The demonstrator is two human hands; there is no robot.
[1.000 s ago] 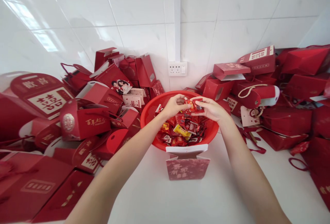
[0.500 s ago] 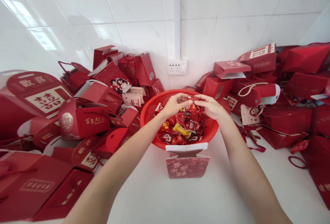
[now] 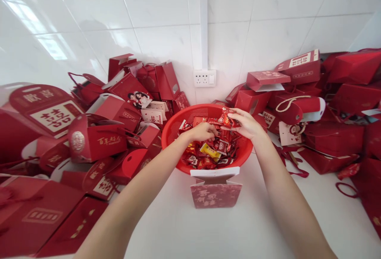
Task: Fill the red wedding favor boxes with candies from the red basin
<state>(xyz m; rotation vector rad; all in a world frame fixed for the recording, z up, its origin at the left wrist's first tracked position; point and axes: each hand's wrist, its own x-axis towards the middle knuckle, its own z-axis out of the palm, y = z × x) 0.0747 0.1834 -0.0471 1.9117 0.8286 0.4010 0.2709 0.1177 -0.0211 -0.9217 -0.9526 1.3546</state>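
Note:
A red plastic basket (image 3: 170, 130) holds many wrapped candies, mostly red, with one yellow-wrapped candy (image 3: 210, 151) near the front. Over its right side, my right hand (image 3: 244, 124) is closed around red-wrapped candy (image 3: 226, 120); I cannot tell how many pieces. My left hand (image 3: 203, 132) reaches down among the candies with curled fingers, and whatever its fingertips grip is hidden. Just in front of the basket stands a small red gift box (image 3: 216, 195), upright with its top open and a white inner flap raised at the back.
Red gift boxes (image 3: 98, 138) are heaped on the left of the white table (image 3: 184, 235). More red boxes (image 3: 330, 138) are piled at the right, some with cord handles. Behind the basket, a tiled wall carries a white socket panel (image 3: 204, 78).
My hands have come apart from their meeting point above the candies. The left has dropped down and left into the pile; the right has shifted slightly right, holding red-wrapped candy.

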